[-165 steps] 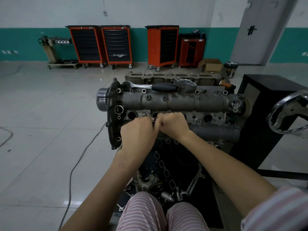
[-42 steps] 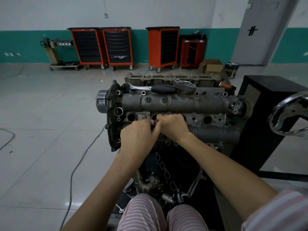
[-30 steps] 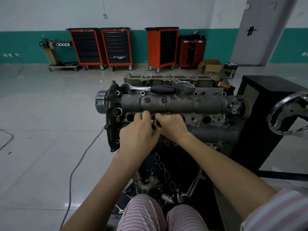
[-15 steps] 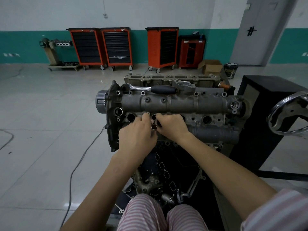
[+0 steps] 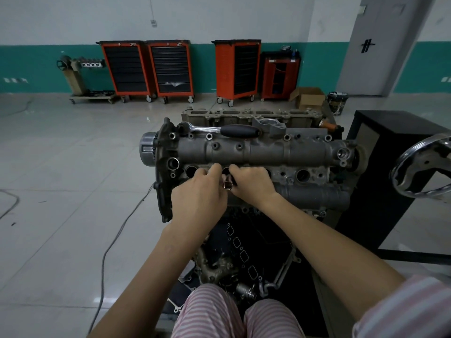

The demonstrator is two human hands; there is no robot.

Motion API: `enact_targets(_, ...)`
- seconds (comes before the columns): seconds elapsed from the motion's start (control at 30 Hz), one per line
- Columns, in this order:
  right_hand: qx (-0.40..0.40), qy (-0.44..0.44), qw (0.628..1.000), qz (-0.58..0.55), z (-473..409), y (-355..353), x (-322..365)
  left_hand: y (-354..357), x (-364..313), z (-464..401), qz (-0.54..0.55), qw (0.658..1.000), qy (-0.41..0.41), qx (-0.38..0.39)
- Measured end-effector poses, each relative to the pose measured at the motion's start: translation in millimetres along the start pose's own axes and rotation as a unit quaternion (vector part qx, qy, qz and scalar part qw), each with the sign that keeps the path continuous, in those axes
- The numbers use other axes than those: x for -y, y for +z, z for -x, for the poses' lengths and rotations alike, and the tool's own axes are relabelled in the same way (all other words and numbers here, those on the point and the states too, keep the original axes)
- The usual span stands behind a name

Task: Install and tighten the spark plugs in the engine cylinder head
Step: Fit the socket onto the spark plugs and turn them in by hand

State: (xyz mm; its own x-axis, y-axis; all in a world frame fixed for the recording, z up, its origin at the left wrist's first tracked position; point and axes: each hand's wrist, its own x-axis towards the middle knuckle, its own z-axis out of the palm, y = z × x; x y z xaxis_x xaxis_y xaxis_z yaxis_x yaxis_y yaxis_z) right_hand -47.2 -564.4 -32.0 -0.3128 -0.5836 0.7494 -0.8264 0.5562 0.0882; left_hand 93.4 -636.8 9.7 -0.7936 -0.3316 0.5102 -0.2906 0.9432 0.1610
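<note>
Socket (image 5: 228, 184) mostly behind hands

Ratchet (image 5: 220, 130) atop cylinder head (image 5: 263, 152); tool carts (image 5: 146, 69) behind.

The cylinder head (image 5: 263, 152) is dull, rough cast metal, grey and matt. The ratchet (image 5: 219, 130) has a polished chrome shank and a matt black grip. A shiny metal socket (image 5: 228, 185) gleams. The tiled floor (image 5: 61, 191) is glossy; the box (image 5: 308, 97) is cardboard.

Orange tool cabinets (image 5: 146, 69), teal-banded wall (image 5: 36, 67), tiled floor (image 5: 61, 179)
</note>
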Motion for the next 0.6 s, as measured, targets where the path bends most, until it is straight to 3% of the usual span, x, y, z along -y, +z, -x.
enact_targets(0.17,-0.001,-0.011,1.0,-0.023,0.5,-0.7,-1.6,5.7,-2.7,2.9,0.024,0.999,-0.002,0.041)
enact_targets(0.37,-0.035,-0.009,0.999,-0.023,0.6,-0.6,-1.0,7.6,-5.9,-2.9,-0.038,0.999,-0.021,-0.012)
enact_targets(0.6,0.024,0.005,0.999,-0.032,-0.7,-2.6,0.2,4.9,-3.1,-1.1,0.0,1.0,0.018,-0.007)
